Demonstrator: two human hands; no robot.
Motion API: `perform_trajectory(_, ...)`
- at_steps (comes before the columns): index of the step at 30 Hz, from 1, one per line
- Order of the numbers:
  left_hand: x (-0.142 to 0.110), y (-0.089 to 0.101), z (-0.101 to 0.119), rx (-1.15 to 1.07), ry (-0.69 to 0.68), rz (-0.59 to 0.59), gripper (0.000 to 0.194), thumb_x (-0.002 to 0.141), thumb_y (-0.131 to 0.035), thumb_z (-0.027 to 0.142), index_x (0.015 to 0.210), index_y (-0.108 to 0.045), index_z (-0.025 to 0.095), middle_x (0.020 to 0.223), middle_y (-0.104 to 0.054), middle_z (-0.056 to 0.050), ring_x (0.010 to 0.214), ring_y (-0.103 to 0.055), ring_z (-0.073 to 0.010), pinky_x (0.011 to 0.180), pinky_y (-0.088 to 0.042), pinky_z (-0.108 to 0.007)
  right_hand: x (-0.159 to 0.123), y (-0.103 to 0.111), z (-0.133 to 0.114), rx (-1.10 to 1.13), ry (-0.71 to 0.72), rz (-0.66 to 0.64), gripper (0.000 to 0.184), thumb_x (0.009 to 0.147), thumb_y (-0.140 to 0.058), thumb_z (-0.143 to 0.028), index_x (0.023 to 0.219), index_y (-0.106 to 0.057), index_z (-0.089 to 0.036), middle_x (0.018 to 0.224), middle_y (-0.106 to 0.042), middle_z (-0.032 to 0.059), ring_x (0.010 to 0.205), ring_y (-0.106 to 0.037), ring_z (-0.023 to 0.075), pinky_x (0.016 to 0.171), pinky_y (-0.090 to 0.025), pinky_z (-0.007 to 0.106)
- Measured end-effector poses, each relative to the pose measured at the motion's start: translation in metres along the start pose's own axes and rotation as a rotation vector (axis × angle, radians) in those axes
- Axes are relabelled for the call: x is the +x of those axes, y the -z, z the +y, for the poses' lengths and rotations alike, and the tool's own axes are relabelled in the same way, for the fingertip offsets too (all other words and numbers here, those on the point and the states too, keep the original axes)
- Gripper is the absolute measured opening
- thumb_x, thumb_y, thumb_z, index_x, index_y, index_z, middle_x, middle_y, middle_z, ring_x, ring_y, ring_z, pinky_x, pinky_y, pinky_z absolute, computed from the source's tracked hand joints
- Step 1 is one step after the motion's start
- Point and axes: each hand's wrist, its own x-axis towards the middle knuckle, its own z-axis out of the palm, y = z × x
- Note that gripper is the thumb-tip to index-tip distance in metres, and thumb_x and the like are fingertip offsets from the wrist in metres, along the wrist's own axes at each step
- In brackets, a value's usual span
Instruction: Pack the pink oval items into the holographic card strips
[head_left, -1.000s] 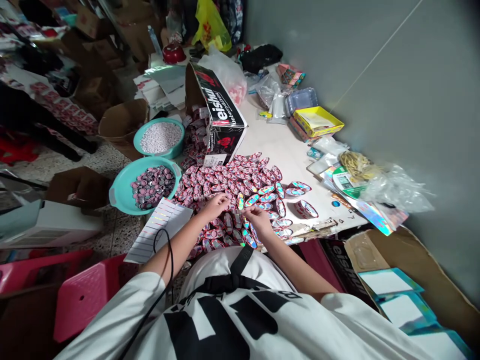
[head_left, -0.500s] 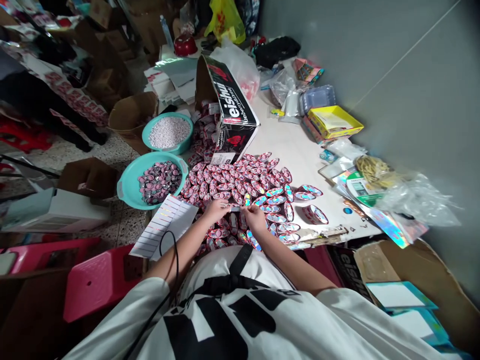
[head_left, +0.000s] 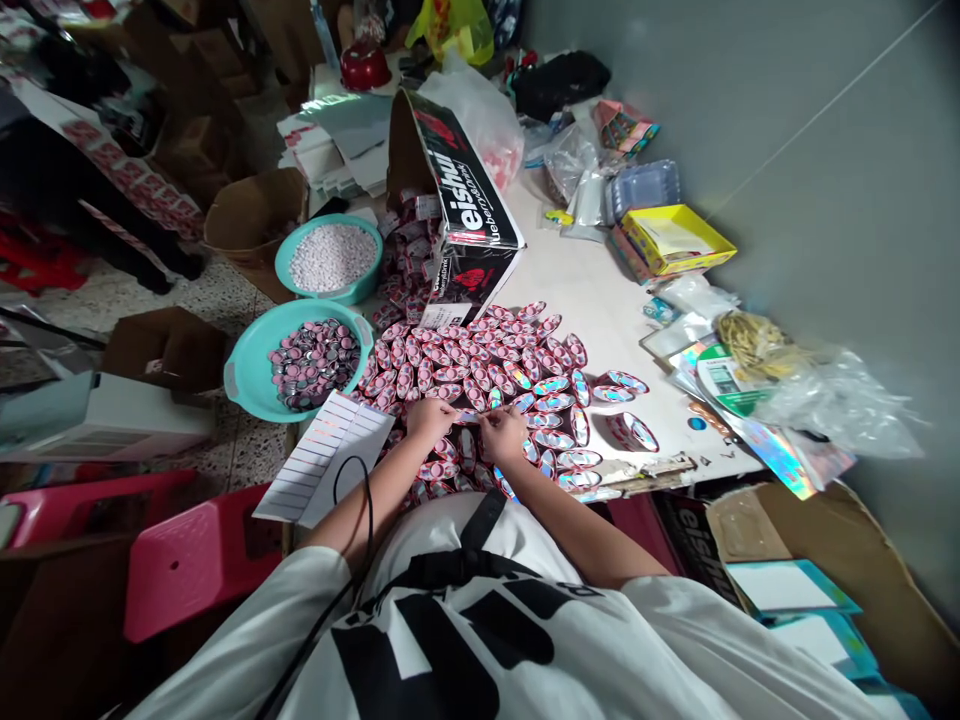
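Note:
Between my two hands is a small pale strip [head_left: 469, 416], pinched at both ends just above the table. My left hand [head_left: 433, 420] has its fingers closed on the strip's left end. On the right end, my right hand [head_left: 504, 434] is closed as well. Under and around them stand many small oval pieces [head_left: 450, 375] with pink tops and red rims, some of them shiny and holographic. A white sheet with rows of narrow strips [head_left: 322, 455] lies left of my left hand. What the strip is made of is too small to tell.
Left of the pieces are a teal basin [head_left: 251, 375] of pink and silver discs and another teal basin [head_left: 285, 262] of white bits. A black carton [head_left: 480, 220] lies on its side, spilling small packets. Plastic bags and a yellow box [head_left: 679, 240] line the wall. Pink stools [head_left: 176, 570] stand at left.
The view has shifted slightly. Both hands stay over the pieces with the strip between them, my right hand's fingers curled a little more around its end.

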Motion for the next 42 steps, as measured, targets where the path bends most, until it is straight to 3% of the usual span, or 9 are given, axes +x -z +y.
perform_trajectory(6, -0.003, -0.005, 0.003, 0.047, -0.053, 0.078, 0.025, 0.080, -0.063, 0.045, 0.085, -0.079, 0.026, 0.095, -0.077, -0.005, 0.087, -0.066, -0.0214, 0.074, -0.042, -0.028, 0.001, 0.001, -0.002, -0.059, -0.031, -0.005, 0.024, 0.080, -0.057, -0.036, 0.079, -0.074, -0.020, 0.104, -0.064, 0.0097, 0.102, -0.054, 0.0273, 0.084, -0.040, 0.037)
perform_trajectory(12, -0.001, -0.002, -0.004, 0.014, 0.059, 0.123, 0.030, 0.071, -0.073, 0.045, 0.092, -0.070, 0.023, 0.088, -0.074, -0.002, 0.080, -0.065, -0.0185, 0.071, -0.040, -0.026, 0.003, 0.002, -0.007, -0.095, -0.064, -0.014, 0.019, 0.077, -0.058, -0.033, 0.073, -0.071, -0.021, 0.104, -0.063, 0.0086, 0.101, -0.054, 0.0264, 0.081, -0.038, 0.036)
perform_trajectory(17, 0.001, -0.001, -0.008, 0.003, 0.051, 0.037, 0.019, 0.078, -0.066, 0.042, 0.082, -0.072, 0.025, 0.091, -0.075, -0.001, 0.082, -0.065, -0.0179, 0.073, -0.041, -0.026, 0.009, 0.003, -0.007, -0.053, -0.128, 0.011, 0.022, 0.070, -0.065, -0.036, 0.084, -0.063, -0.019, 0.082, -0.063, 0.0025, 0.077, -0.054, 0.0197, 0.074, -0.035, 0.033)
perform_trajectory(23, 0.000, -0.001, -0.008, 0.027, 0.018, 0.024, 0.018, 0.081, -0.059, 0.035, 0.084, -0.075, 0.027, 0.097, -0.077, -0.002, 0.092, -0.066, -0.0204, 0.077, -0.040, -0.029, 0.007, 0.008, -0.005, -0.103, -0.001, -0.046, 0.019, 0.076, -0.055, -0.023, 0.093, -0.063, -0.020, 0.088, -0.067, 0.0037, 0.087, -0.056, 0.0217, 0.079, -0.033, 0.034)
perform_trajectory(29, -0.003, -0.003, -0.009, 0.025, -0.006, 0.057, 0.028, 0.077, -0.064, 0.049, 0.088, -0.075, 0.026, 0.094, -0.077, -0.003, 0.089, -0.066, -0.0201, 0.077, -0.039, -0.028, 0.007, 0.014, -0.002, -0.185, 0.089, -0.114, 0.024, 0.075, -0.065, -0.040, 0.088, -0.069, -0.021, 0.097, -0.067, 0.0064, 0.094, -0.058, 0.0250, 0.080, -0.037, 0.035)
perform_trajectory(33, -0.001, -0.006, -0.009, 0.010, 0.019, 0.059, 0.026, 0.076, -0.066, 0.047, 0.088, -0.075, 0.026, 0.095, -0.077, -0.002, 0.089, -0.067, -0.0197, 0.077, -0.039, -0.028, 0.016, 0.014, -0.002, -0.199, 0.084, -0.164, 0.015, 0.076, -0.067, -0.036, 0.080, -0.073, -0.022, 0.096, -0.069, 0.0060, 0.089, -0.063, 0.0235, 0.073, -0.038, 0.031)
perform_trajectory(37, -0.001, -0.005, -0.006, 0.025, 0.057, 0.053, 0.023, 0.076, -0.066, 0.046, 0.088, -0.075, 0.028, 0.093, -0.077, -0.001, 0.090, -0.066, -0.0201, 0.078, -0.039, -0.029, 0.025, 0.017, -0.003, -0.232, 0.078, -0.229, 0.010, 0.074, -0.066, -0.028, 0.079, -0.074, -0.023, 0.081, -0.072, 0.0040, 0.076, -0.064, 0.0205, 0.063, -0.036, 0.027)
perform_trajectory(42, -0.002, 0.000, -0.003, 0.045, 0.075, 0.038, 0.020, 0.076, -0.066, 0.043, 0.085, -0.075, 0.028, 0.091, -0.077, 0.000, 0.086, -0.067, -0.0190, 0.074, -0.040, -0.028, 0.029, 0.031, 0.012, -0.187, 0.357, -0.345, 0.018, 0.081, -0.059, -0.022, 0.090, -0.075, -0.025, 0.085, -0.073, 0.0009, 0.078, -0.064, 0.0177, 0.068, -0.040, 0.025)
